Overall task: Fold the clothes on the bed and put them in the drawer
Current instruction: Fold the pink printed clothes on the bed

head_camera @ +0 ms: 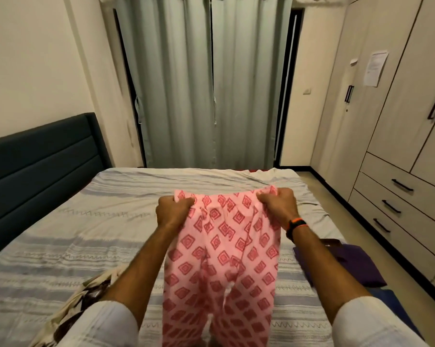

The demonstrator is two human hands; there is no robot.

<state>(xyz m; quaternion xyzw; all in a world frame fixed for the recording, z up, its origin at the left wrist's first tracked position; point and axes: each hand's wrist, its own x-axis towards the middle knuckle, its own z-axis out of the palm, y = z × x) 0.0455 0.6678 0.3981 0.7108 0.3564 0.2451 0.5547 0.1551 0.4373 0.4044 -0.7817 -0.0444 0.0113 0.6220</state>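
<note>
Pink cotton with a red diamond print is what is being held up here: one pair of trousers (219,259), lifted above the middle of the bed (86,234) and hanging down toward its near edge. The waistband is gripped at both corners, the left hand (172,211) with its fingers curled tight round the left corner, the right hand (277,205) clamped the same way on the right corner, an orange-and-black band (295,227) worn at that wrist. The legs are seen dangling full length, so no fold has yet been made in this garment; the step in hand is judged to be the shaking-out before folding. Counted on the bed besides: one cream and brown printed cloth (86,296) bunched at the near left corner, unfolded; one purple piece (349,261) lying at the right edge, apparently flat, though whether it is properly folded cannot be told; and something dark blue (391,304) just beside it at the near right edge, mostly hidden. Three drawers (399,209) are counted in the wardrobe along the right wall, all shut, so nothing appears to have been put away. Most of the task is judged to be left.
</note>
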